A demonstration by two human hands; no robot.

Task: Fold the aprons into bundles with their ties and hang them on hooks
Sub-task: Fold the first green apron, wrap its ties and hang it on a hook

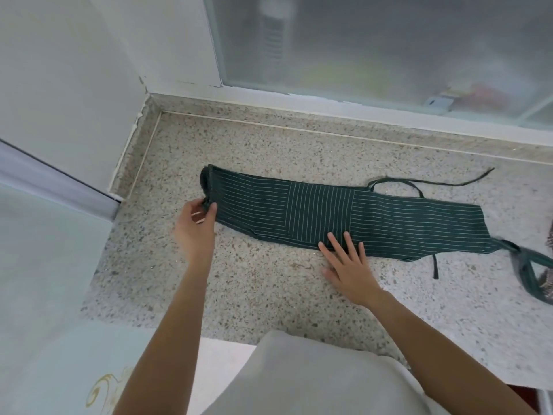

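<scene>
Apron: the dark green striped apron lies across the middle of the frame on the speckled stone worktop, already folded lengthwise into a long narrow band, its patch pocket facing up near the centre.
Rolled end: at the band's left end the cloth is turned over on itself into a small roll, which looks like the start of a bundle.
Left hand: the left hand pinches that rolled end between thumb and fingers, probably to keep the roll tight and square while it is worked along the band.
Right hand: the right hand lies flat with fingers spread and grasps nothing; its fingertips press the band's near edge below the pocket, likely pinning the cloth so it does not slide or unfold as the other end is rolled.
Ties: one tie loops and trails off the band's far edge at the upper right; another hangs from the near edge, and a wider strap curls at the right edge of the frame. They are left free at the far end, apparently so they can wrap the finished bundle.
Hooks: none in view.
Progress: folding done, rolling barely begun, tying and hanging to come.
</scene>
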